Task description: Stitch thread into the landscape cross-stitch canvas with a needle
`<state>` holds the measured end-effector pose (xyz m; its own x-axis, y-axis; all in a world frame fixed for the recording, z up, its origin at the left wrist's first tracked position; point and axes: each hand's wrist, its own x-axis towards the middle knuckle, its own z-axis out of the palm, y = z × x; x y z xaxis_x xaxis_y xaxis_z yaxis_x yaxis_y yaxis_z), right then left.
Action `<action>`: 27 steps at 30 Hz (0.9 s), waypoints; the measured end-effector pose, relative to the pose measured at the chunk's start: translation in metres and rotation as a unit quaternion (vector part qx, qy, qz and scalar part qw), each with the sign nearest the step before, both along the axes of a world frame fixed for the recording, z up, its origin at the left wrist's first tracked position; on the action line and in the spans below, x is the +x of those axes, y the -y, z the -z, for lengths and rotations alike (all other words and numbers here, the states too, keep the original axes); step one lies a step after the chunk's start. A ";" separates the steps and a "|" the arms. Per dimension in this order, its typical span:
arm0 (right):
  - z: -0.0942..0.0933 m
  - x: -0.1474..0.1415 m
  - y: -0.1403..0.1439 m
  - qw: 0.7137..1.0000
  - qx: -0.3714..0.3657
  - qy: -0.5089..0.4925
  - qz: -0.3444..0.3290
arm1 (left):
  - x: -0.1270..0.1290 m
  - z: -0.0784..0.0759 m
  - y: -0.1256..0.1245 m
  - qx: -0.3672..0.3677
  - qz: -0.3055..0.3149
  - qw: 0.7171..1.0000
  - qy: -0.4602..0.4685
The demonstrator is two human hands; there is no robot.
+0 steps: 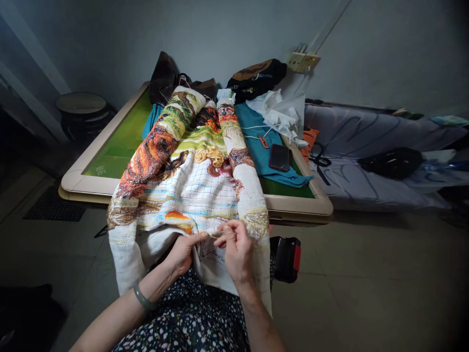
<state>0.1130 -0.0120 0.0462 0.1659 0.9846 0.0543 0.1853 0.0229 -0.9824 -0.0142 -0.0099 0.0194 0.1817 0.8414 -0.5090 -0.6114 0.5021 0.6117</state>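
A large cross-stitch canvas (190, 190) with a colourful stitched picture and a printed grid drapes from the green-topped table (120, 142) down onto my lap. My left hand (183, 252) pinches the canvas's near edge from below. My right hand (236, 247) has its fingertips closed at the same edge, just right of the left thumb; any needle or thread in them is too small to see. A grey bangle (143, 298) circles my left wrist.
On the table lie a teal cloth (256, 142), a dark phone (279, 157), white plastic bags (280, 115) and dark bags (256, 78). Scissors (319, 161) and a black pouch (392, 162) rest on a grey surface at right. A black-and-red object (287, 259) sits by my right knee.
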 end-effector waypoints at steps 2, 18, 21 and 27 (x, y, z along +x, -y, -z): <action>-0.006 0.004 -0.002 0.989 -0.008 -0.145 -0.012 | 0.000 0.000 0.000 0.001 -0.010 1.000 -0.004; 0.016 0.009 0.019 0.990 -0.091 -0.024 -0.100 | 0.003 0.006 0.002 0.022 -0.052 0.998 -0.002; 0.024 0.006 0.022 0.991 -0.084 0.039 -0.099 | 0.003 0.007 0.002 0.016 -0.052 0.999 0.000; 0.028 0.003 0.022 0.991 -0.083 0.064 -0.083 | 0.003 0.005 0.001 0.021 -0.038 0.999 -0.009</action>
